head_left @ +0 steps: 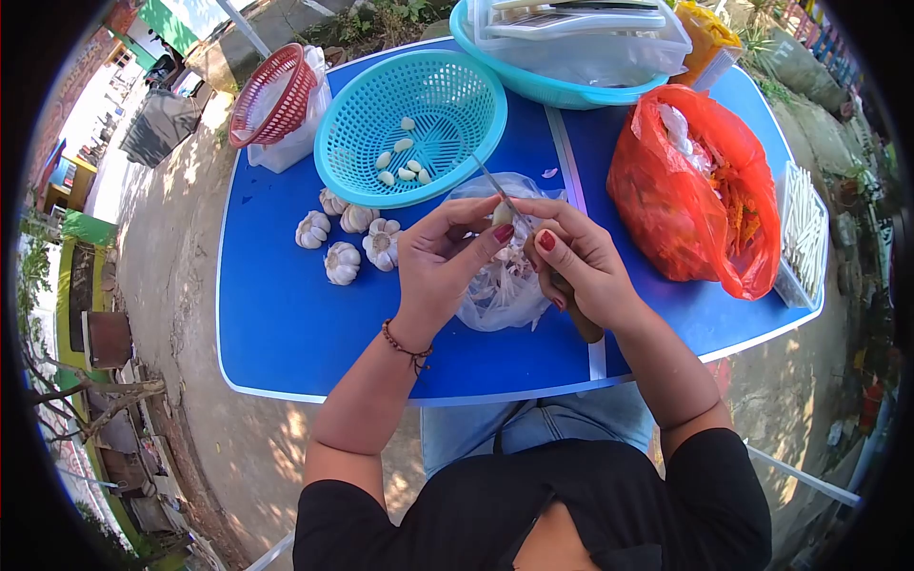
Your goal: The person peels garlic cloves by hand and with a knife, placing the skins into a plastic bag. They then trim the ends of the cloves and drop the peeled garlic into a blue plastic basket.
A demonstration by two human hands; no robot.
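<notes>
My left hand point(440, 259) pinches a garlic clove point(501, 213) at the fingertips, over a clear plastic bag point(500, 285) holding garlic skins. My right hand point(583, 262) grips a knife with a wooden handle point(583, 322); its thin blade point(495, 184) points up and left, touching the clove. Several whole garlic bulbs point(347, 243) lie on the blue table point(286, 324) to the left of my left hand. A turquoise basket point(411, 122) behind the hands holds several peeled cloves point(402, 160).
A red plastic bag point(700, 195) with vegetables sits right of my hands. A red basket point(274, 95) on a white container stands at the back left. A turquoise basin point(562, 90) with clear boxes is at the back. A tray of white sticks point(802, 228) lies at the right edge.
</notes>
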